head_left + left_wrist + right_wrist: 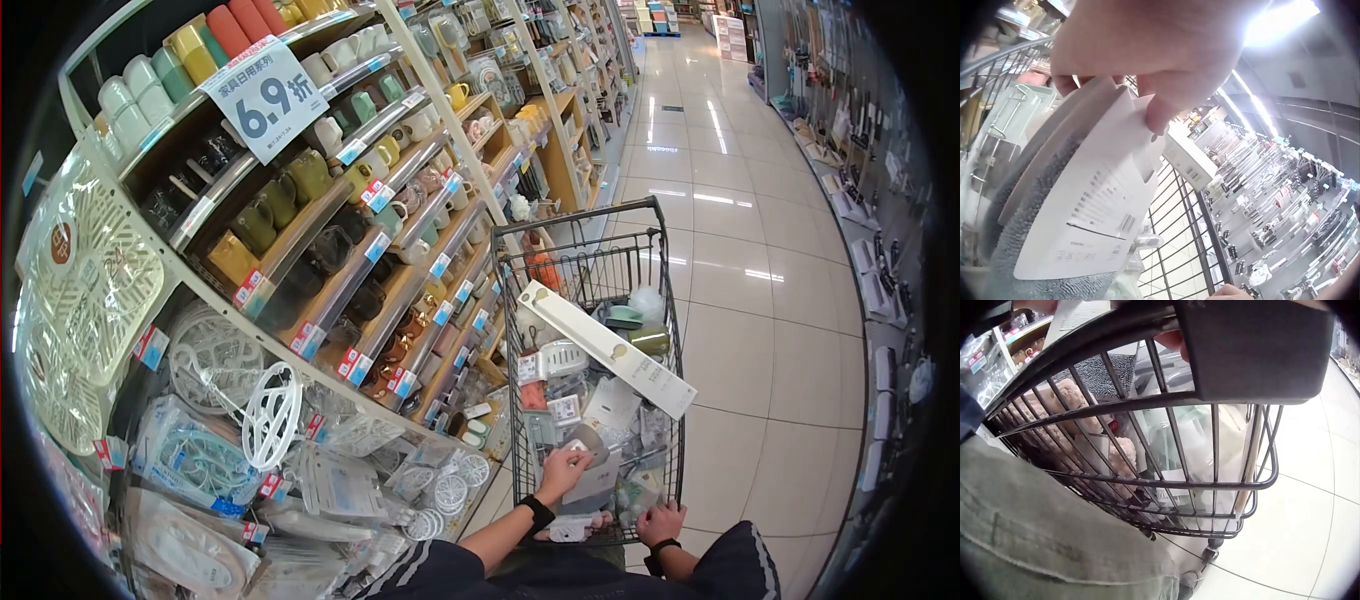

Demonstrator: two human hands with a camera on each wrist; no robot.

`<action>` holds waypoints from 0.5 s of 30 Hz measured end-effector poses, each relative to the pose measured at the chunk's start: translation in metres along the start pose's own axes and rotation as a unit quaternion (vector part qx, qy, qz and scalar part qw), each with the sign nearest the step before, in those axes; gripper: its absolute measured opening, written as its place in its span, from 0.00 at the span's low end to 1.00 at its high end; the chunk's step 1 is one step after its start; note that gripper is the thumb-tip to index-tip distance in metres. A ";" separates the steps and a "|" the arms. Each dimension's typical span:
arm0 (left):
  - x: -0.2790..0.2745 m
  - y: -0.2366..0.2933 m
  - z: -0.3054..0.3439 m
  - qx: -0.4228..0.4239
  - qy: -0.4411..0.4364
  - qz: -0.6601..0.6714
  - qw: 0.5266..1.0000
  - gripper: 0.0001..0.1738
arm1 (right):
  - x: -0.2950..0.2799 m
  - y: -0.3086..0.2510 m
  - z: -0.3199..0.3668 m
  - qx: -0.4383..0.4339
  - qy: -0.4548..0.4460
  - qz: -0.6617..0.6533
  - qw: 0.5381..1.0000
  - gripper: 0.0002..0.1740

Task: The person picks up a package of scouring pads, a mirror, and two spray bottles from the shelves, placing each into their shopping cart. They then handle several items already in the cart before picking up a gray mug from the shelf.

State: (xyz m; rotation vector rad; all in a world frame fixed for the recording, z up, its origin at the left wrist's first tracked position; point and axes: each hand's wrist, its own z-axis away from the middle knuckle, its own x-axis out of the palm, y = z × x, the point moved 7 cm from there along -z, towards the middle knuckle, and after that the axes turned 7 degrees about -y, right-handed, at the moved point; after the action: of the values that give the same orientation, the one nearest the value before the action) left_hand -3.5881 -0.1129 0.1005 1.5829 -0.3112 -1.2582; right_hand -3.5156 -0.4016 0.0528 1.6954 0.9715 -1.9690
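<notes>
My left hand pinches the top edge of a grey looped-pile textile with pale edging and a white printed card around it. It is over the near part of a black wire shopping cart. In the left wrist view, thumb and fingers grip the card's upper end. My right hand grips the cart's near handle; in the right wrist view a fingertip shows behind the bar and the rest of the hand is mostly hidden.
A long white box lies slantwise across the cart over several packaged goods. Pinkish fluffy items sit low near the handle. Shelves of mugs and hanging packs stand close on the left. Tiled aisle floor runs along the right.
</notes>
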 end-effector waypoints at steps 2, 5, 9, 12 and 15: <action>0.000 0.006 0.000 0.006 0.019 0.027 0.999 0.12 | -0.010 -0.005 -0.003 -0.005 0.002 0.004 1.000 0.13; 0.004 0.003 0.003 -0.006 0.025 0.095 0.995 0.14 | -0.004 -0.001 0.005 -0.012 0.015 -0.008 1.000 0.11; 0.015 -0.022 -0.007 -0.066 0.000 0.139 0.988 0.18 | 0.001 0.006 0.016 -0.020 0.028 -0.014 0.999 0.11; 0.024 -0.028 -0.011 -0.112 -0.023 0.260 0.959 0.20 | -0.008 0.001 0.025 -0.034 0.042 -0.012 0.998 0.10; 0.017 -0.022 -0.015 -0.096 -0.011 0.238 0.967 0.23 | -0.009 -0.004 0.035 -0.022 0.019 -0.018 0.999 0.13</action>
State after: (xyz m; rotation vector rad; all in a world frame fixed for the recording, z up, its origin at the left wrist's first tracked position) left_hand -3.5766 -0.1073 0.0716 1.2342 -0.5321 -0.9023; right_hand -3.5419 -0.4249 0.0643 1.7096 1.0567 -1.9297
